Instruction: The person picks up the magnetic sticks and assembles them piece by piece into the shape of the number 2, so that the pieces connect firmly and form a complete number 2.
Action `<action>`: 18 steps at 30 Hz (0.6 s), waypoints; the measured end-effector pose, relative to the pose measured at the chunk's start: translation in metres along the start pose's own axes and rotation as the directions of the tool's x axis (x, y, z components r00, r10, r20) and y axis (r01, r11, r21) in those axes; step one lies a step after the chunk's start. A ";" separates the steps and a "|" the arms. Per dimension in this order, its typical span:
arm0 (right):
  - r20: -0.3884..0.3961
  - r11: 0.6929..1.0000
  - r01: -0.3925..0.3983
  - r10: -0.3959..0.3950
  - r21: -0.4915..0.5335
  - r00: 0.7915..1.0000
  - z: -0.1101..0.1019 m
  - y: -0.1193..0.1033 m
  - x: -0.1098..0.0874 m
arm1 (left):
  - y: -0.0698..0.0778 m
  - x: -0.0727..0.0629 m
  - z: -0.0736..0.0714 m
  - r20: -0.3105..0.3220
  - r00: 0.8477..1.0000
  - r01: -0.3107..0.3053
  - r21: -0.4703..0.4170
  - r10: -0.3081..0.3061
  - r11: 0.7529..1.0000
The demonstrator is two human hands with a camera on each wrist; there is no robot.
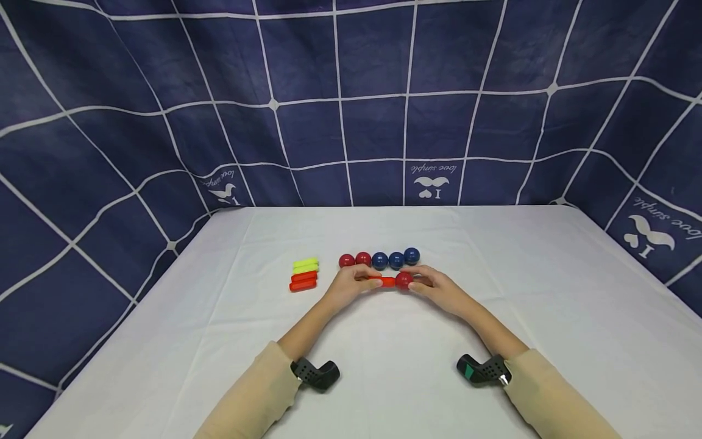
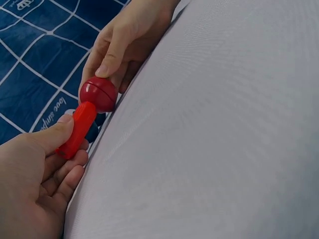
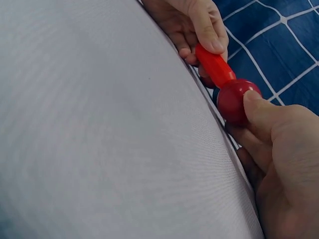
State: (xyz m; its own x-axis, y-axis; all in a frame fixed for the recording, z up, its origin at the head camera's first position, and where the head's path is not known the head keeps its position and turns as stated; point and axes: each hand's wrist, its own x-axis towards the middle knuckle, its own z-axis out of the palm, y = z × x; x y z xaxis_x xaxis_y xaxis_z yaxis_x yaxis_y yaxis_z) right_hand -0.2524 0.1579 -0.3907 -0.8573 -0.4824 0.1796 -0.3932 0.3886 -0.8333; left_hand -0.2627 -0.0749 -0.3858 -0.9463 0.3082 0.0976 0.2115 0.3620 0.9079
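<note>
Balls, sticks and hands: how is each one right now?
Left hand, holding a red stick.
Right hand, holding a red ball.
Red stick and red ball, touching.
Two loose red balls, lined up.
Three blue balls, same row.
Two yellow sticks, lying flat.
Two loose red sticks, lying flat.

From the wearer's head, one view faces forward and down across the white table [image 1: 395, 366] toward a grid-patterned backdrop [image 1: 373, 55]. Two wrist views look in close: the left past the left hand [image 2: 30, 174] toward the right hand [image 3: 289, 154], the right from the opposite side, both tilted, sharing the red stick [image 2: 79, 130] and red ball [image 3: 234, 102].
</note>
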 end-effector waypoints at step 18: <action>-0.019 0.997 -0.035 0.034 -0.064 0.999 0.004 -0.003 0.001 | -0.003 0.000 0.003 -0.003 1.000 -0.025 0.081 0.025 0.996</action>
State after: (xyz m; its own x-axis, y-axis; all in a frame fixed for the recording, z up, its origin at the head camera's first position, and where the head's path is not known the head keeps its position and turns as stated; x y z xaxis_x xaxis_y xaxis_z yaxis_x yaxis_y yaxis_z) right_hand -0.2508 0.1532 -0.3906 -0.8763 -0.4540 0.1611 -0.3835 0.4549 -0.8037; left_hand -0.2628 -0.0729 -0.3893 -0.9414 0.3144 0.1218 0.2541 0.4242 0.8692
